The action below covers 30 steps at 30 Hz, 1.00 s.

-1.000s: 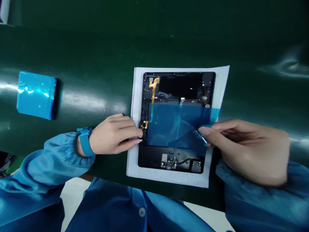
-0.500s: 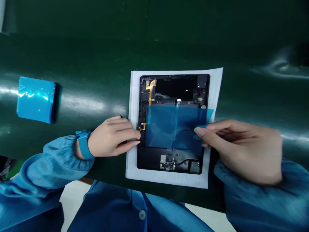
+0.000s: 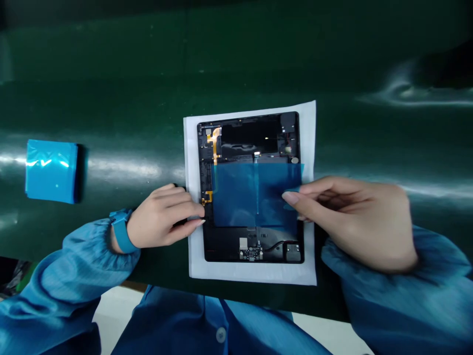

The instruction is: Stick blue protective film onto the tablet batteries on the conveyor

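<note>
An opened black tablet lies with its inner parts showing: orange flat cables, a small circuit board and a black wire. Across its middle rests a sheet of clear blue film, its upper right corner sticking out just past the tablet's right edge. My right hand is closed, pinching the film's right side between thumb and forefinger. At the tablet's left edge, my left hand is closed, thumb and bent fingers against that edge. Its other fingertips are hidden.
White sheet material lies under the tablet on a dark green, glossy table. A stack of shiny blue film pieces sits at the left. The table's front edge runs close to my body.
The view has shifted, so the tablet appears farther left and slightly turned. The film's upper right corner juts out less past the tablet. Both hands keep their grips.
</note>
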### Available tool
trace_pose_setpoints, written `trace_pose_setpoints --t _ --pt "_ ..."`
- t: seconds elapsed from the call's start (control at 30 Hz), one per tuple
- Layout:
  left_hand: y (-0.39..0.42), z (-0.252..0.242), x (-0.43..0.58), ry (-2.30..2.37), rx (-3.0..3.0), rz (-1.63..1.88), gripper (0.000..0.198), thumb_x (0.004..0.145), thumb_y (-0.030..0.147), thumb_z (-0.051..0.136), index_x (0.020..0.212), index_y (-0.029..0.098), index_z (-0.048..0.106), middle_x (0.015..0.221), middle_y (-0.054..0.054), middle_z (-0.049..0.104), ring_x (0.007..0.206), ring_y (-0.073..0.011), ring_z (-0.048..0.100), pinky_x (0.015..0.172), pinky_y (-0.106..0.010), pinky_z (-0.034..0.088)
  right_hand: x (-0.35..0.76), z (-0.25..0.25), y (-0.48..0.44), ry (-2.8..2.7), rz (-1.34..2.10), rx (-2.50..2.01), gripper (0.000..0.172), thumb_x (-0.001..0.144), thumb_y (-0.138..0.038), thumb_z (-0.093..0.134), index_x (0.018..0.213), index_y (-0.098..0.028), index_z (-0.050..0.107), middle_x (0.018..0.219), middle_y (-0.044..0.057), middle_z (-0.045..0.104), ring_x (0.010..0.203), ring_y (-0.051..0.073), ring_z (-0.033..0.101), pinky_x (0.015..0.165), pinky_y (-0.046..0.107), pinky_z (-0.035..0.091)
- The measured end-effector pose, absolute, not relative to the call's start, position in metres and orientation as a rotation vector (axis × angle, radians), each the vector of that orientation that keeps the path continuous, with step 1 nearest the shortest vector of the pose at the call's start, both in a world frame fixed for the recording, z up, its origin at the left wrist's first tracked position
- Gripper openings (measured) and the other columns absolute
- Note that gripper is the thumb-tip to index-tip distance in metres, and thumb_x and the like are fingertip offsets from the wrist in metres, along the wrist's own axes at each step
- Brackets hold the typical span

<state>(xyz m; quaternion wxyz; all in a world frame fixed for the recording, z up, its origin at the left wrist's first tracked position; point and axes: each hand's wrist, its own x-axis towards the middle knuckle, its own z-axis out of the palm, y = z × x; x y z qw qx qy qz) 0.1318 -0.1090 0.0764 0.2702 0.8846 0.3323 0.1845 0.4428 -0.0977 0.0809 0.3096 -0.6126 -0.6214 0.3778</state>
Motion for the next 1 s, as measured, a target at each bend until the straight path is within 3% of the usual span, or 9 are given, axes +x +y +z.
trace_pose_setpoints --t 0.4,0.57,0.8,1.0 --pt "-0.109 0.079 0.131 0.894 2.346 0.514 0.008 0.096 0.025 0.064 0.1 0.018 0.066 0.081 -0.002 0.07 0.072 -0.0141 0.063 0.067 -0.03 0.049 0.447 0.08 -0.1 -1.553 1.169 -1.621 0.021 0.072 -0.043 0.087 0.08 -0.028 0.076 0.066 -0.002 0.072 0.05 0.015 0.065 0.05 0.03 0.06" --pt "-0.11 0.086 0.135 0.964 2.38 0.594 0.018 0.097 0.026 0.063 0.112 0.018 0.067 0.092 -0.005 0.071 0.078 -0.0153 0.064 0.07 -0.03 0.053 0.443 0.072 -0.099 -1.37 1.146 -1.555 0.033 0.064 -0.038 0.092 0.075 -0.022 0.065 0.064 -0.004 0.067 0.047 0.011 0.058 0.044 0.025 0.05" --pt "-0.095 0.096 0.165 0.919 2.946 0.282 0.028 0.1 0.031 0.056 0.12 0.019 0.072 0.09 -0.007 0.062 0.082 -0.0218 0.055 0.067 -0.034 0.036 0.44 0.059 -0.099 -1.101 1.115 -1.468 0.037 0.081 -0.051 0.077 0.074 -0.022 0.056 0.05 -0.008 0.054 0.035 0.008 0.043 0.033 0.021 0.031" --pt "-0.089 0.093 0.225 0.898 2.92 0.002 0.047 0.095 0.017 0.054 0.14 0.025 0.059 0.105 -0.011 0.063 0.095 -0.0255 0.057 0.077 -0.036 0.037 0.444 0.057 -0.095 -1.103 1.152 -1.425 0.042 0.082 -0.057 0.073 0.072 -0.022 0.052 0.05 -0.007 0.052 0.036 0.008 0.041 0.034 0.021 0.029"
